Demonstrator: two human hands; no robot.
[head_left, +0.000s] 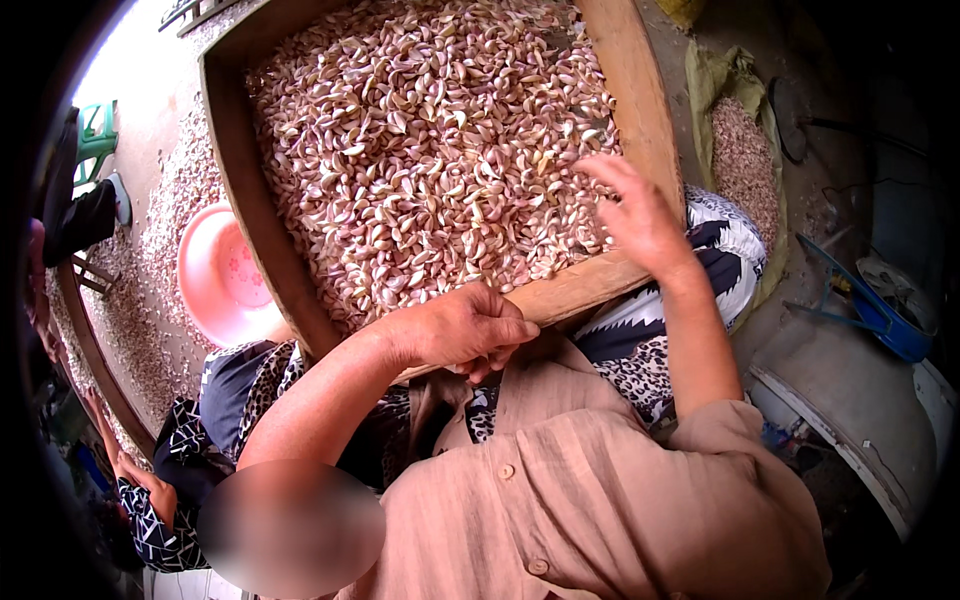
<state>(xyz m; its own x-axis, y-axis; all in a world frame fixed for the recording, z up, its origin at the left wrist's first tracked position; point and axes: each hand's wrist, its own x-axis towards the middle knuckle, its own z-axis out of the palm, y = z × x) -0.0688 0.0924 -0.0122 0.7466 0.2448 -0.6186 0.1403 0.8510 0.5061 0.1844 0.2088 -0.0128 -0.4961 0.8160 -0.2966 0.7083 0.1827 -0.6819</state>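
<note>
A tan buttoned shirt (600,500) is seen nearest the lens. Just beyond it, the wooden tray (600,282) is gripped at its near rim by the left hand (455,328), fingers curled shut on the wood. The garlic cloves (420,150) are heaped inside the tray, and its right edge is met by the right hand (640,215), fingers spread, tips touching the cloves that lie leftward of them. A pink basin (220,280) is set left of the tray.

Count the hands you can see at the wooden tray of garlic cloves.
2. The left hand curls over the near rim of the wooden tray. The right hand spreads open over the garlic cloves at the tray's right side. Others may be hidden.
</note>
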